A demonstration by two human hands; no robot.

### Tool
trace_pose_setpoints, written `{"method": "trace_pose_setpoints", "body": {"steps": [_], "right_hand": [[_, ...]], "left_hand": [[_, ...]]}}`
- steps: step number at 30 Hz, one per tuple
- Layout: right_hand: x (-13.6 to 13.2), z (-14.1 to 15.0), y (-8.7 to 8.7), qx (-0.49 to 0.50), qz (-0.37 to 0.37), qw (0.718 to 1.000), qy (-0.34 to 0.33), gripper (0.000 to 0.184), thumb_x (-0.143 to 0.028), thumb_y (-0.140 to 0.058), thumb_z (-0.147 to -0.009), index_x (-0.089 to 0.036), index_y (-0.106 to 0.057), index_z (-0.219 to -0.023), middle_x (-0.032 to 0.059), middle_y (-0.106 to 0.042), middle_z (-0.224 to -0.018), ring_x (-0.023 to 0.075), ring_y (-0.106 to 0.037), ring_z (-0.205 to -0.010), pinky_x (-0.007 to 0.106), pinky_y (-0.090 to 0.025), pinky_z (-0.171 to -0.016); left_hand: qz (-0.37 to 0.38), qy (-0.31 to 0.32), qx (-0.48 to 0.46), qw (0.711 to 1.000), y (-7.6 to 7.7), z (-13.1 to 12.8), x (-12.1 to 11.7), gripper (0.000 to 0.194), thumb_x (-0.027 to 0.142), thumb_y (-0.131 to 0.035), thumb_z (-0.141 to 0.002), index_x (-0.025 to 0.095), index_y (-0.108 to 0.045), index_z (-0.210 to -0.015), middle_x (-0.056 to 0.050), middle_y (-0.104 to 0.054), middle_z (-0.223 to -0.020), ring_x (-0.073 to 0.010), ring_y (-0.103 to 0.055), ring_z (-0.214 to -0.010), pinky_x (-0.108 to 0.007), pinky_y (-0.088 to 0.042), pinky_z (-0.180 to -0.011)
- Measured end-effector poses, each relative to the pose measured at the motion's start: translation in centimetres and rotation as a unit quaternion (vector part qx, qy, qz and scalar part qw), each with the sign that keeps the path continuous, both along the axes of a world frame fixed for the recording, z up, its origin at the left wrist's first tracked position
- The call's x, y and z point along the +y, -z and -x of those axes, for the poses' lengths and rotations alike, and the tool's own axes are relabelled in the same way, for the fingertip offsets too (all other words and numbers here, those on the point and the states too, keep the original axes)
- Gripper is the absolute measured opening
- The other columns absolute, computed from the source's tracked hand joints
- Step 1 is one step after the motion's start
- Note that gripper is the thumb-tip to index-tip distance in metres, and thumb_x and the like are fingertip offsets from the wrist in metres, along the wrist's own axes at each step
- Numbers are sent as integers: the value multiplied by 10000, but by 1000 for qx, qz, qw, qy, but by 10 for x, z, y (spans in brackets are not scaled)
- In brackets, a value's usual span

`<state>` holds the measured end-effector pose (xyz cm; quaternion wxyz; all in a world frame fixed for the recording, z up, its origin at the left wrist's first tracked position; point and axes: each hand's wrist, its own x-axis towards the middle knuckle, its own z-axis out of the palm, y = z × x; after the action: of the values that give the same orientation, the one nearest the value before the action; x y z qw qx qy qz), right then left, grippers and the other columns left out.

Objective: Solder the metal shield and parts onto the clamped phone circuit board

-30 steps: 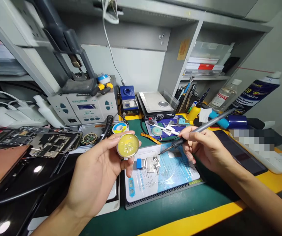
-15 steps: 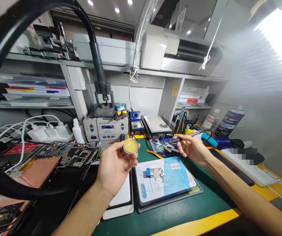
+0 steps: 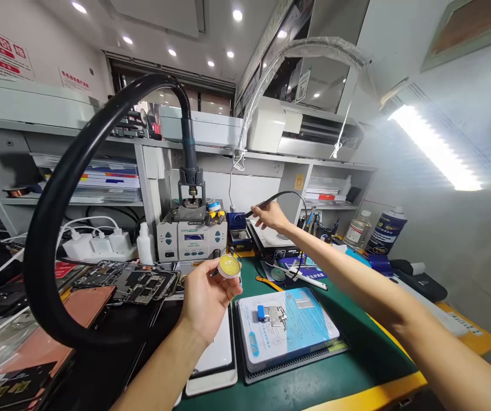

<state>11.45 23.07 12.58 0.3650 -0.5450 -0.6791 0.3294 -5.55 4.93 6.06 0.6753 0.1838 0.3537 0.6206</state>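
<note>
One round tin of yellow paste is held in the left hand; the right hand's grip cannot be made out (a black cable is seen beside it).

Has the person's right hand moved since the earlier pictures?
Yes: it has moved forward, away from the printed repair mat, and the right hand now sits above the heating plate, just right of the blue-topped soldering station.

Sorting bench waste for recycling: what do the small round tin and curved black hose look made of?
The small round tin looks like bright metal, going by its shiny rim. The curved hose looks like smooth black rubber or plastic, judging by its soft sheen.
</note>
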Motion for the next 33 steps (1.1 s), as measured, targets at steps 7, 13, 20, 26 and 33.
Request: {"method": "trace_pose_setpoints", "body": {"steps": [7,13,20,26,33], "right_hand": [[11,32,4,-98,1,995,2,349,-339,-655,-978,-172,-634,-1284,107,-654,-1305,268,-679,-1083,468,-589,-895],[14,42,-4,-119,24,993,-4,347,-337,-652,-981,-177,-629,-1288,106,-657,-1298,259,-684,-1070,464,-594,-884],[-10,25,9,-110,51,992,-27,357,-336,-656,-979,-170,-623,-1293,113,-659,-1289,254,-688,-1059,461,-596,-876],[-53,10,26,-120,63,989,-59,342,-343,-642,-988,-181,-624,-1289,101,-669,-1266,241,-694,-1027,447,-604,-852],[-94,-39,5,-178,78,973,-127,252,-360,-641,-991,-151,-675,-1128,48,-720,-1011,156,-698,-764,317,-607,-655]], "left_hand": [[-16,19,-5,1000,2,-1,-5,363,409,-631,-955,169,-607,-1226,-90,-652,-1198,-215,-665,-996,-420,-592,-844],[-22,28,-4,999,1,0,-5,359,414,-628,-957,166,-610,-1216,-87,-657,-1180,-208,-666,-975,-409,-593,-827],[-34,48,-11,998,0,-3,-8,347,419,-625,-958,162,-617,-1192,-80,-664,-1144,-195,-667,-933,-388,-594,-796],[-29,43,-8,999,-2,-3,-9,324,422,-616,-964,156,-622,-1149,-60,-667,-1056,-159,-653,-825,-330,-582,-706],[-33,24,11,999,-7,0,-10,301,425,-602,-973,152,-621,-1096,-31,-654,-952,-118,-605,-698,-263,-534,-593]]}}
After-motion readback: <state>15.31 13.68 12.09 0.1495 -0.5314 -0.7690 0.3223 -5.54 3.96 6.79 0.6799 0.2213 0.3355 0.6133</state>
